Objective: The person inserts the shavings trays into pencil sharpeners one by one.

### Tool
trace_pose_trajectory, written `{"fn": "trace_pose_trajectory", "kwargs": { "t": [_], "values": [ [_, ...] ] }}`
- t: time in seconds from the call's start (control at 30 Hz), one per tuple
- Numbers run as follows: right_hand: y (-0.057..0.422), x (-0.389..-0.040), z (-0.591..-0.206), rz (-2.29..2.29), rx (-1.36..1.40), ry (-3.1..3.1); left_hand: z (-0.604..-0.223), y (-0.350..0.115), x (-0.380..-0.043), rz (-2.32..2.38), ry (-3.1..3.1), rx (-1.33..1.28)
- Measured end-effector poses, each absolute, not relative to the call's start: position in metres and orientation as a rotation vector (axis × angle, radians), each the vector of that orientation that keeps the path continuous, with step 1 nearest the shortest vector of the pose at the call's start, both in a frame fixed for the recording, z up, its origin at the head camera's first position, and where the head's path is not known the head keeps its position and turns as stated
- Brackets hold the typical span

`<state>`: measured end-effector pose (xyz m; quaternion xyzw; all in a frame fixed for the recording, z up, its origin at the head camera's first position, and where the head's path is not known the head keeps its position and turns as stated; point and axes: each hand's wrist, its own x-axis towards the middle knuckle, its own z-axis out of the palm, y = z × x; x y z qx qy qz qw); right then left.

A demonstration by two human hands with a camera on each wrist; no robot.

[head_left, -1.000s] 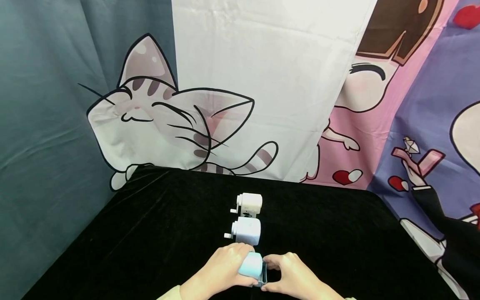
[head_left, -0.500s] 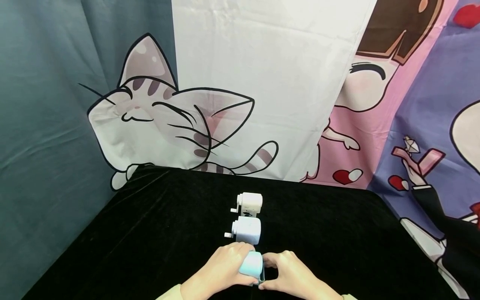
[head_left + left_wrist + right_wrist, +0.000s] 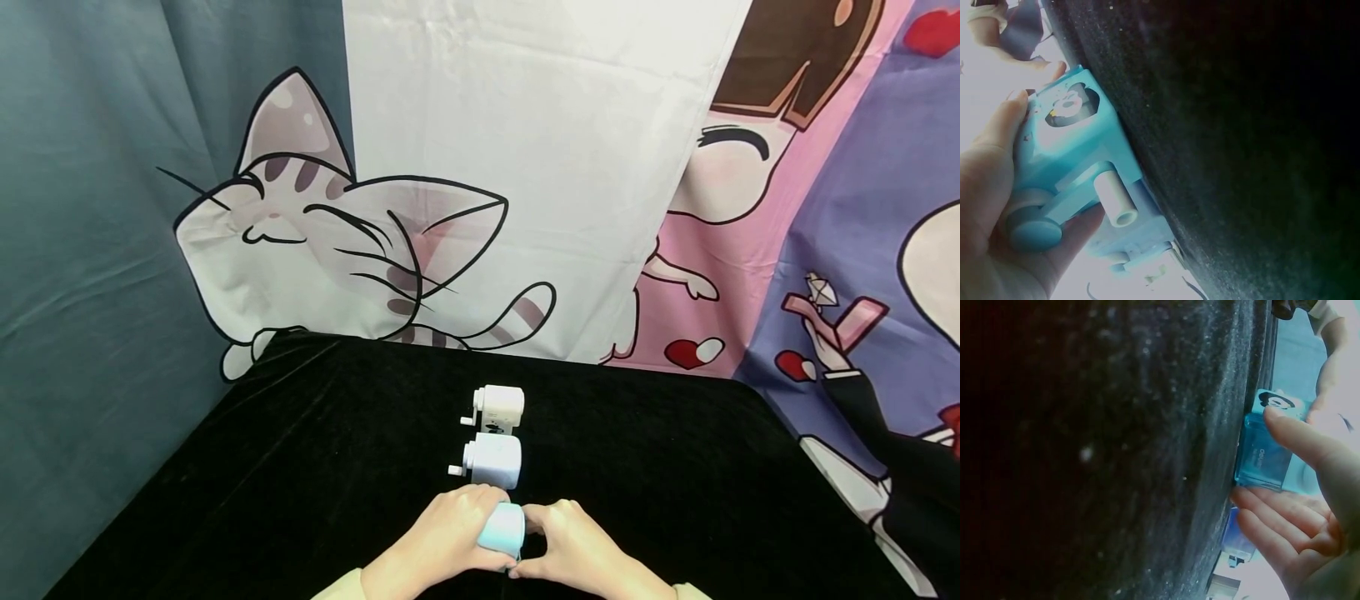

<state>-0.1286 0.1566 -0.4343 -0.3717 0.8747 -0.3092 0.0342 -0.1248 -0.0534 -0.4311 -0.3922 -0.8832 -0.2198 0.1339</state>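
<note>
A light-blue crank pencil sharpener (image 3: 501, 530) stands on the black cloth near the front. My left hand (image 3: 442, 533) grips its body from the left, thumb on one side and fingers on the other. The left wrist view shows its crank handle (image 3: 1116, 199) and a printed window on the side. At the sharpener's right end, my right hand (image 3: 577, 546) holds the clear blue shavings drawer (image 3: 1265, 456) between thumb and fingers. That drawer sits in the body in the right wrist view; the head view hides most of it.
Directly behind stands a pale blue crank sharpener (image 3: 495, 461), close to my left fingers. Farther back is a white one (image 3: 501, 407) in the same row, cranks facing left. Black cloth (image 3: 675, 467) covers the table; printed curtains (image 3: 540, 167) hang behind it.
The shavings drawer has slid left into the sharpener, closing the gap seen earlier. My right hand has moved left with it, while the left hand keeps its grip in place.
</note>
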Motion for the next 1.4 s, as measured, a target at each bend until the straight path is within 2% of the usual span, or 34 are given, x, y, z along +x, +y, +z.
{"fn": "trace_pose_trajectory", "kwargs": {
  "t": [1.07, 1.4],
  "values": [
    [0.146, -0.128, -0.437, -0.949, -1.045, 2.755, -0.435, -0.055, -0.127, -0.584, -2.481, -1.134],
    [0.15, -0.125, -0.437, -0.887, -1.014, 2.754, -0.43, -0.058, -0.125, -0.537, -2.524, -1.06]
  ]
}}
